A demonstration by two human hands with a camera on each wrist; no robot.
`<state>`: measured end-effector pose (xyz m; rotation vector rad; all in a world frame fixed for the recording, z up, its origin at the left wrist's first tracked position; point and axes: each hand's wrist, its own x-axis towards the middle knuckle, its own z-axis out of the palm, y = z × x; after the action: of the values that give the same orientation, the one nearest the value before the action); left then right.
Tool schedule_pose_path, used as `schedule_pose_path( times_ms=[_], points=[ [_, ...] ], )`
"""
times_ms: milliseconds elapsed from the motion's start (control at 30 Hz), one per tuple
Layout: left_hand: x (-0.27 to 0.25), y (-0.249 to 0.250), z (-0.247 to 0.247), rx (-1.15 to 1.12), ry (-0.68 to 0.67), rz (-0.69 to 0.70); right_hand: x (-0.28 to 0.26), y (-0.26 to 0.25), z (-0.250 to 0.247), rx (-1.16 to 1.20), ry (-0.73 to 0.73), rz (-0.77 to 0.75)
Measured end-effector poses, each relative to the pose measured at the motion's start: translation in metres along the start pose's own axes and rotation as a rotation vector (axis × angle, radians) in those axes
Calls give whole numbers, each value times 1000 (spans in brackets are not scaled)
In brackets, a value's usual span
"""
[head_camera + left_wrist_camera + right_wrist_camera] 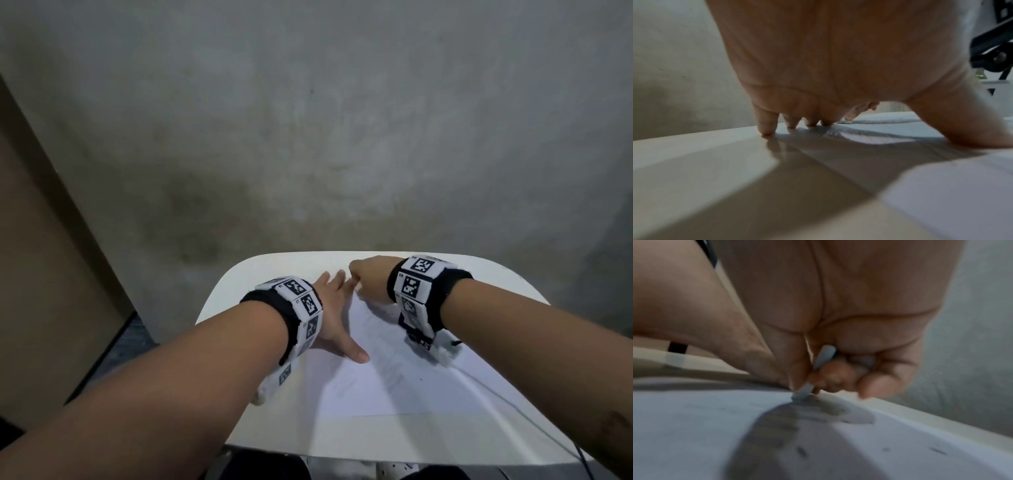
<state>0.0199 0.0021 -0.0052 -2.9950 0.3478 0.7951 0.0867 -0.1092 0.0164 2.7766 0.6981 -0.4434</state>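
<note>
- At 9 o'clock of the head view, a brown panel (41, 274) is leaning beside the grey wall (308, 137), well apart from your work.
- Your left hand (334, 308) is lying at 10 o'clock on the sheet of paper (394, 383). Its 4 fingers (766, 125) are stretched out and splayed, and the thumb is spread wide toward 6 o'clock.
- That hand is gripping nothing. The little finger is touching the bare white table (239, 284), and the other fingertips and the thumb are pressing the sheet's left edge. I judge you are spreading the hand so the paper is not sliding or wrinkling under the other hand's strokes.
- The sheet is lying flat near the middle of the table, slightly skewed. Faint marks and a few dark specks are showing on it.
- Your right hand (371, 277) is working at 12 o'clock on the sheet, just beside the left fingertips. Its fingers are curled tight, with thumb and forefinger pinching a pale stick (823, 356).
- The stick's lower end is touching the paper near the far edge. I cannot tell whether it is an eraser or a crayon. You are pinching it low, probably for firm, short strokes.
- At 4 o'clock, a thin cable (496, 394) is trailing from your right wrist across the table.
</note>
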Motion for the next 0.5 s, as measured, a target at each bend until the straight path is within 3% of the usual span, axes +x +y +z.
schedule_pose_path(
  times_ms=[100, 233, 400, 500],
  points=[
    [0, -1, 1, -4, -2, 2, 16, 16, -1, -117, 0, 86],
    [1, -1, 1, -2, 0, 10, 7, -3, -2, -123, -85, -29],
    [3, -2, 1, -1, -8, 7, 20, 7, -9, -196, -48, 65],
    [4, -1, 2, 0, 15, 8, 16, -2, 0, -118, -46, 10]
  ],
)
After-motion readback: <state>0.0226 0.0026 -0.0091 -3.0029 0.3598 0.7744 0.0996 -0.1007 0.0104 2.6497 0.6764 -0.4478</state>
